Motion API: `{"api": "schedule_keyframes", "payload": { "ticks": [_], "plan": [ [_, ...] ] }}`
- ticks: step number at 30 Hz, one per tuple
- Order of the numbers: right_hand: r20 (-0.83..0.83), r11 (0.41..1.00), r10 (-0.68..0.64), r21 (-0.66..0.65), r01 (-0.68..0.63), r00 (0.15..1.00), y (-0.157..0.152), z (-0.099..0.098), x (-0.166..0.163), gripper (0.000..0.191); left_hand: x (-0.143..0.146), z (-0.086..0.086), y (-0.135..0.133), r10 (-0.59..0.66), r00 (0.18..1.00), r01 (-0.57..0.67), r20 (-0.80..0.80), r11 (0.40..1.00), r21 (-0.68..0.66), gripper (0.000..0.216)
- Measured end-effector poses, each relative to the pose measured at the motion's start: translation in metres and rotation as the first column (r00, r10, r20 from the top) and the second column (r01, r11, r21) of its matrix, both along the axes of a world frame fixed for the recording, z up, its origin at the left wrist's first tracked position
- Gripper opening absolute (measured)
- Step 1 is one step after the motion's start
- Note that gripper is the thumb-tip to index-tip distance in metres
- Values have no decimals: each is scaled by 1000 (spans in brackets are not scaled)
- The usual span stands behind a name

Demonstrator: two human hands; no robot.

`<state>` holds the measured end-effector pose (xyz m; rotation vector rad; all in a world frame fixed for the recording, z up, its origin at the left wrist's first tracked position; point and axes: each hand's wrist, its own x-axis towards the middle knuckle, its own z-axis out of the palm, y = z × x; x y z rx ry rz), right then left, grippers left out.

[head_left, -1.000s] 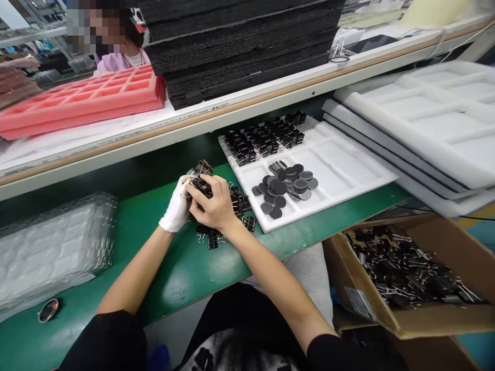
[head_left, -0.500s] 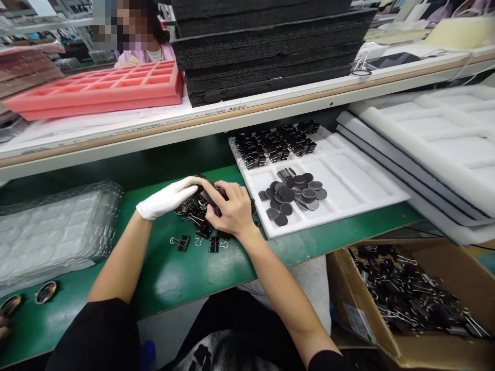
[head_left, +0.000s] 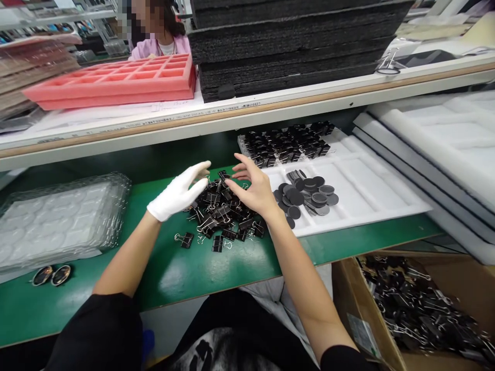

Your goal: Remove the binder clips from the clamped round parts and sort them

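A pile of black binder clips (head_left: 222, 211) with silver wire handles lies on the green table. At its left edge is my left hand (head_left: 181, 190), in a white glove, thumb and fingers apart with nothing between them. My bare right hand (head_left: 253, 186) hovers over the pile's right side, fingers spread and holding nothing. To the right, a white foam tray (head_left: 351, 203) carries round dark grey discs (head_left: 309, 195) in one compartment. Rows of binder clips (head_left: 286, 144) stand at the tray's back edge.
Stacked clear plastic trays (head_left: 58, 216) lie at left, with two small round pieces (head_left: 51, 275) in front. An open cardboard box (head_left: 346, 288) of binder clips stands low at right. Above runs a shelf (head_left: 216, 116) bearing pink foam (head_left: 116, 85) and black foam sheets (head_left: 294, 51). A person sits beyond.
My hands have moved apart from the middle of the pile and opened, uncovering the clips. A hand at the far left edge has left view; two round pieces now lie together there.
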<state>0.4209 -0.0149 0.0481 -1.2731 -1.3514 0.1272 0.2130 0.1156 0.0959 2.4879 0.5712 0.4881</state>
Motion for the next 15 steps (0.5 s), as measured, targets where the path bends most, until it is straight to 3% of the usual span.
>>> {"api": "schedule_keyframes", "payload": {
  "ticks": [3,5,7,11,15],
  "plan": [
    [54,993,121,1,-121,991,-5,2,-1,63,10,-7,-12,-33,992,23,124,996,80,64],
    [49,980,199,3,-199,979,-8,3,-4,60,17,-13,-18,-61,988,41,145,990,135,50],
    [-14,981,195,13,-195,981,-11,4,-6,58,22,-17,-21,-53,986,25,159,984,174,36],
    [-213,991,-80,92,102,974,-32,7,-4,48,25,-19,-19,20,993,-47,113,970,240,35],
    [-177,908,-355,169,384,918,-104,1,1,42,18,-3,-28,7,994,35,-110,925,378,50]
  ]
}}
